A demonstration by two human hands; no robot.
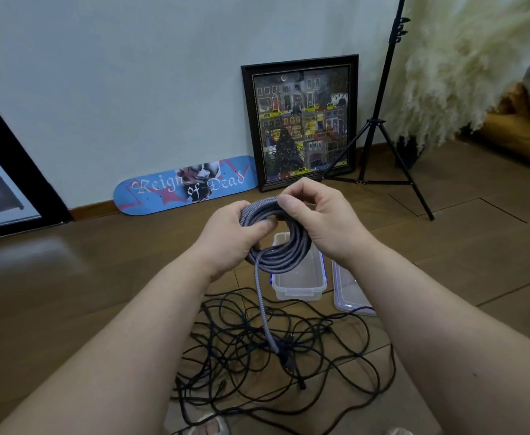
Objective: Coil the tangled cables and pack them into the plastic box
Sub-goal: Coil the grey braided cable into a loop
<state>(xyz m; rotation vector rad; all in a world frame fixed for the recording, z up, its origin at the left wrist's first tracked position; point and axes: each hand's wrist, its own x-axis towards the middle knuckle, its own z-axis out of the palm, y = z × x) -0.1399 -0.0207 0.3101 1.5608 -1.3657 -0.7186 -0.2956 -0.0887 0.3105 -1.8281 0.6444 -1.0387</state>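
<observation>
both forearms reach forward from the near edge, meeting above the floor. the left hand [226,237] grips the left side of a grey coil [276,243], thumb pressed across the front of the loops and fingers curled behind them. the right hand [317,215] sits at the coil's top right, wrist bent, its fingers [298,191] curled tight and pinching the upper strands against the thumb. the coil hangs upright between the hands, and its loose tail [262,309] drops straight down into a tangle [276,350] of thin black cables spread on the floor [69,293] near the person. just behind the coil stands the open box [298,284], clear plastic with blue clips; its lid [348,293] lies on the floor just to its right. farther back a skateboard deck [185,185] and a framed picture [301,120] lean on the wall, with a tripod [380,127] to the right.
</observation>
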